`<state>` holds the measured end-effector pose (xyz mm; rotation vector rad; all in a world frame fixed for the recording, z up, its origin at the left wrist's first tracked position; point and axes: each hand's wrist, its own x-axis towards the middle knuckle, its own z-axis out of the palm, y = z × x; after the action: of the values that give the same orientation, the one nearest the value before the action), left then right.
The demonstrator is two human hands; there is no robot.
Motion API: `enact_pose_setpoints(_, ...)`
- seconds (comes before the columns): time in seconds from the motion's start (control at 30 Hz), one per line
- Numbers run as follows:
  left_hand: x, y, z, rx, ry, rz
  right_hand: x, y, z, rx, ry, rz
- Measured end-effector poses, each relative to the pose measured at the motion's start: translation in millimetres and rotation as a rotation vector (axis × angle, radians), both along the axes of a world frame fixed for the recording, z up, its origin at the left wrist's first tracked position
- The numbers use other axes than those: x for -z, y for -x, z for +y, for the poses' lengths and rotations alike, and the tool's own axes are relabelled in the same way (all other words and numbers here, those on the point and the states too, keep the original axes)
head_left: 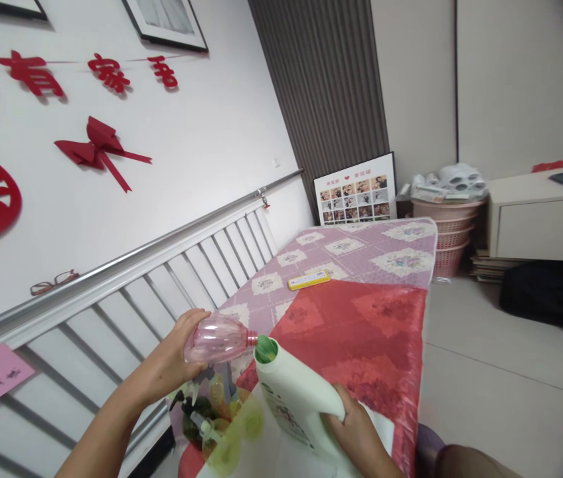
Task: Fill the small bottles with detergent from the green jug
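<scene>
Bottle (219, 338) is lying sideways at near centre, your left hand (178, 348) gripping it, while your right hand (356, 425) is gripping the white jug (294, 392). You're apparently aligning their mouths; the next move is probably calling for steady tilting.

Holding transparent pink bottle (219, 338) in left hand (190, 348), pale handled jug (295, 401) in right hand (356, 428), mouth near mouth

The clear pink tapering plastic bottle (219, 340) is looking thin and glossy; the pale green handled plastic jug (301, 398) is looking smooth; the translucent red sheet (348, 332) is shining; the long grey metal rail (137, 251) is gleaming.
</scene>
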<state>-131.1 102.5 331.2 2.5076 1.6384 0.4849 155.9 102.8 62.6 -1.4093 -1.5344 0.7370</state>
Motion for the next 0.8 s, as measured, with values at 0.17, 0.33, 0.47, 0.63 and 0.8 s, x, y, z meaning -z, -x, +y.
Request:
enact_pose_setpoints(0.17, -1.1, -1.3, -1.1, -0.007, 0.006, 0.0, 4.3, -0.2, 1.6, -0.012, -0.001, 0.001)
enact_pose_setpoints(0.33, 0.1, 0.4, 0.9, 0.004, -0.003, 0.015, 7.5, -0.2, 2.1, -0.024, -0.003, -0.007)
enact_pose_setpoints(0.47, -0.8, 0.1, 1.2, -0.001, 0.008, 0.024, 7.2, -0.5, 2.0, -0.023, -0.01, -0.002)
enact_pose_setpoints(0.63, -2.1, -1.8, 1.1, 0.01, 0.005, 0.024, 7.6, -0.4, 1.2, -0.02, -0.024, 0.006)
enact_pose_setpoints(0.8, -3.0, -2.4, 0.2, 0.012, 0.015, 0.028, 7.2, 0.3, 1.1, -0.011, -0.023, -0.001)
